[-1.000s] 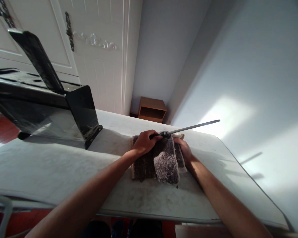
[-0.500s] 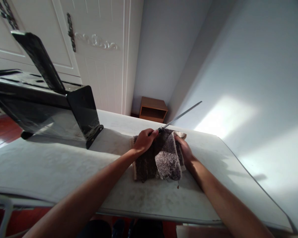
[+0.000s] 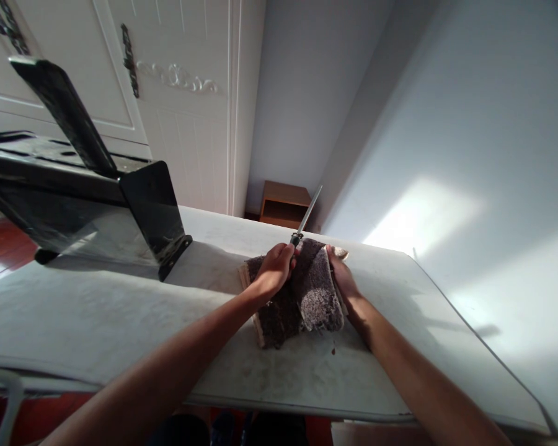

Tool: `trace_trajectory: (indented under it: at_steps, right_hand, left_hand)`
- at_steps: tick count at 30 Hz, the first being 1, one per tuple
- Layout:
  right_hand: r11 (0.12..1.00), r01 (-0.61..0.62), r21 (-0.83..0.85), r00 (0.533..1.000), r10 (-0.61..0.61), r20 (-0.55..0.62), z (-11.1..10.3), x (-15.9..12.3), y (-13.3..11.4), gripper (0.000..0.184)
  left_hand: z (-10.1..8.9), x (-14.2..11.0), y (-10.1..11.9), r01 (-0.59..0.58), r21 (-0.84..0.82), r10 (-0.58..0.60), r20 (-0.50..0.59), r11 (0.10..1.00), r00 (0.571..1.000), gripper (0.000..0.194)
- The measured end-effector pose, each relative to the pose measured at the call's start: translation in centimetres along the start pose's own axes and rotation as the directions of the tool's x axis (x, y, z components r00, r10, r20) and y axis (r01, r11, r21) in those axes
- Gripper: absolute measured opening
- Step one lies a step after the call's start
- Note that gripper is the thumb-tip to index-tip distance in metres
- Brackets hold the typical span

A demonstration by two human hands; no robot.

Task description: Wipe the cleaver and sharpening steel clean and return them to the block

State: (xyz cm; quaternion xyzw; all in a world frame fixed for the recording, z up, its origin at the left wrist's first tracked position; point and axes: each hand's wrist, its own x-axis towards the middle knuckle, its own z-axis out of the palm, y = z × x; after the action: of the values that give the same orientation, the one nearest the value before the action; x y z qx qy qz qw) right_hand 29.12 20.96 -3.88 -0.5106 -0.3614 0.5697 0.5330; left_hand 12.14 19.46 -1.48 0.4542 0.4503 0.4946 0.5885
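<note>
My left hand [image 3: 276, 266] is wrapped round the black handle of a sharpening steel [image 3: 310, 207]. Its thin grey rod points up and away, past the far edge of the table. My right hand [image 3: 341, 275] grips the right side of a folded brown-grey cloth [image 3: 323, 300]; some of its fingers are hidden behind the fabric. The cloth's left part lies on the table under my left hand, while a lighter fold hangs forward between both hands. Cloth and handle are close together just beneath the rod.
A black knife block [image 3: 151, 204] with clear sides and one black handle sticking up stands on the left of the white table [image 3: 134, 316]. Beyond the table are a small brown cabinet [image 3: 286, 201] and a white wardrobe [image 3: 181, 124]. A wall runs along the right.
The steel has swung from slanting right to pointing more steeply upward, its tip moving left. My left hand has turned with it, and the cloth's left part has tilted and shifted slightly.
</note>
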Motion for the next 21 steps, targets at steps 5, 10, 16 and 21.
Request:
trace_trajectory:
  at_steps: [5,10,16,21]
  right_hand:
    - [0.997,-0.079,0.019,0.997,0.079,0.014,1.5,-1.6,-0.7,0.052]
    - [0.983,-0.138,0.122,0.962,0.104,0.254,1.7,-3.0,-1.5,0.037]
    - [0.977,-0.155,0.148,0.936,0.098,0.337,1.5,-3.3,-1.7,0.03]
    - [0.987,-0.083,0.136,0.962,0.044,0.271,1.9,-3.0,-0.9,0.038]
  left_hand:
    - [-0.2,-1.3,0.1,-0.175,0.311,0.154,0.094,0.934,0.984,0.023]
    - [-0.4,-1.8,0.5,-0.302,0.506,0.232,0.198,0.808,0.952,0.037]
    - [-0.9,-0.8,-0.7,-0.411,0.607,0.328,0.251,0.68,0.911,0.039]
    - [-1.4,-1.0,-0.7,-0.627,0.53,0.428,0.459,0.572,0.779,0.055]
